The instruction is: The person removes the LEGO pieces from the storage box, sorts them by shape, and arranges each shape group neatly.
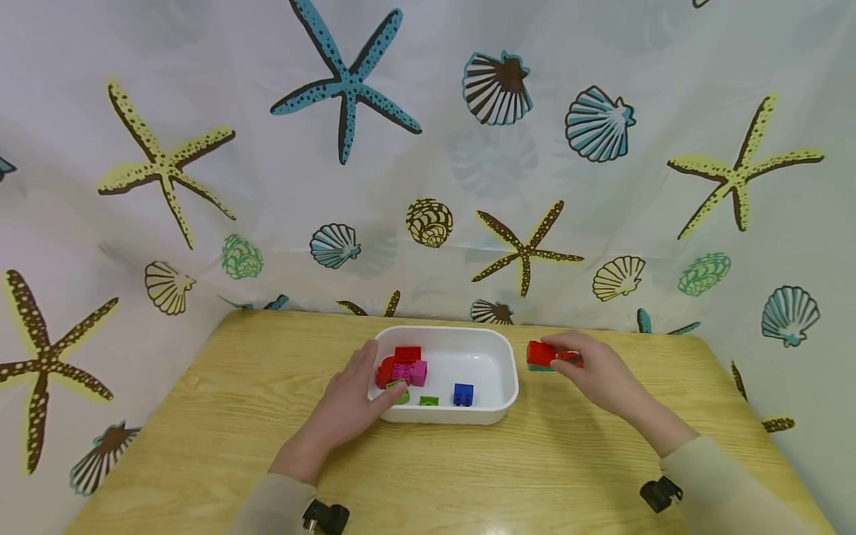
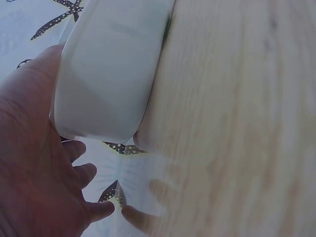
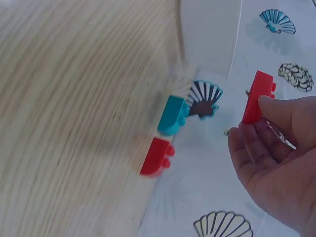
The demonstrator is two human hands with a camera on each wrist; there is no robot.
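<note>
My left hand (image 1: pixel 344 405) holds the left end of a white plastic tray (image 1: pixel 444 414), its thumb over the rim and its fingers along the outside. In the left wrist view, the tray's outer wall (image 2: pixel 106 74) fills the space beside that hand. Right of the tray, my right hand (image 1: pixel 598 375) pinches a red toy building brick (image 3: pixel 258 98) between thumb and fingers, raised above the table. Below it, a teal brick (image 3: pixel 171 117) and a red rounded brick (image 3: pixel 156 158) stand side by side on the wood.
Inside the tray are a red brick (image 1: pixel 408 354), a pink brick (image 1: pixel 409 372), a red rounded piece (image 1: pixel 385 371), two green pieces (image 1: pixel 429 400) and a blue brick (image 1: pixel 464 394). A curtain (image 1: pixel 414 171) with seashell prints hangs behind the wooden table (image 1: pixel 428 475).
</note>
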